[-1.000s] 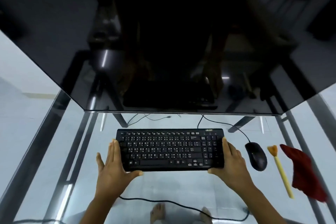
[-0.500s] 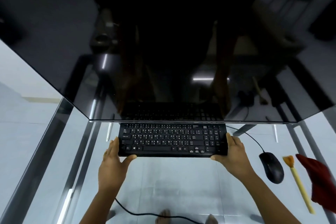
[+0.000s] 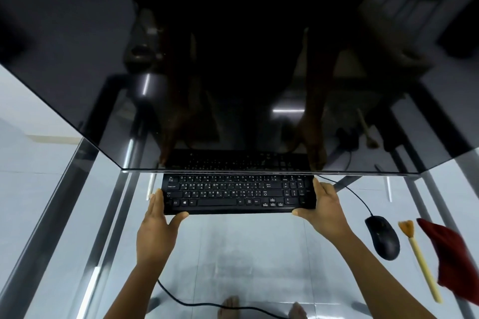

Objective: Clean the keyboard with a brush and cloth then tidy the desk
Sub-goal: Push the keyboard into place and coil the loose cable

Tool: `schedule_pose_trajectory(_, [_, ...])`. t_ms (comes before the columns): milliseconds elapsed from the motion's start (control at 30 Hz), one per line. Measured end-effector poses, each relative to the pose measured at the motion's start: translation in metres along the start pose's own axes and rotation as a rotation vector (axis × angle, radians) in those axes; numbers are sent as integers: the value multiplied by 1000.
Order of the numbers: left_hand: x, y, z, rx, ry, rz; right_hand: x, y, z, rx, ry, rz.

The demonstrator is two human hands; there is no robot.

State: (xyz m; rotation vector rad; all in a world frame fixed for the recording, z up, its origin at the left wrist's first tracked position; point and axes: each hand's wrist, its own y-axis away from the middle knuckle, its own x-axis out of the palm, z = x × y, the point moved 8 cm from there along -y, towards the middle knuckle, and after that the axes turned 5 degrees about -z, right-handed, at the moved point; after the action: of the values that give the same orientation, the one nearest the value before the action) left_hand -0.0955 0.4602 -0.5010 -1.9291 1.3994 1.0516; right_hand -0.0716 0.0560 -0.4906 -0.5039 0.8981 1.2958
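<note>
A black keyboard (image 3: pixel 238 193) lies on the glass desk (image 3: pixel 246 248), its far rows tucked under the bottom edge of the monitor (image 3: pixel 233 59). My left hand (image 3: pixel 158 230) grips its left end, thumb along the front edge. My right hand (image 3: pixel 325 211) grips the right end the same way. A yellow-handled brush (image 3: pixel 421 260) with orange bristles lies at the right, bristles pointing away from me. A dark red cloth (image 3: pixel 451 256) lies crumpled just right of the brush.
A black mouse (image 3: pixel 382 237) sits between the keyboard and the brush, its cable running back under the monitor. Metal frame bars run under the glass at left (image 3: pixel 51 215) and right. A black cable and bare feet show through the glass below.
Both hands have pushed the keyboard away from me, so its top rows now sit under the monitor's lower edge. The view has shifted forward; mouse, brush and cloth stayed put.
</note>
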Motion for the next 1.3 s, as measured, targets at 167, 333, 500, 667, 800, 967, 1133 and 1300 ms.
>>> schedule_pose_trajectory(167, [1, 1, -3, -6, -28, -13, 0, 5, -6, 48, 19, -36])
schedule_pose_trajectory(333, [3, -1, -3, -20, -44, 0, 3, 6, -6, 61, 14, -39])
schedule_pose_trajectory(500, [4, 4, -5, 1, -43, -13, -3, 10, -5, 31, 44, -26])
schedule_pose_trajectory(667, [18, 23, -57, 282, -120, -63, -64, 31, -36, 59, 371, -289])
schedule_pose_trajectory(800, [59, 50, -120, 518, -175, 58, -98, 56, -82, 229, 518, -275])
schedule_pose_trajectory(967, [100, 68, -165, 672, -270, 174, -95, 70, -115, 248, 431, -172])
schedule_pose_trajectory(1133, [118, 66, -185, 689, -294, 194, -94, 45, -107, 126, 384, -207])
schedule_pose_trajectory(1300, [128, 64, -193, 674, -286, 179, -106, 10, -101, 160, 371, -215])
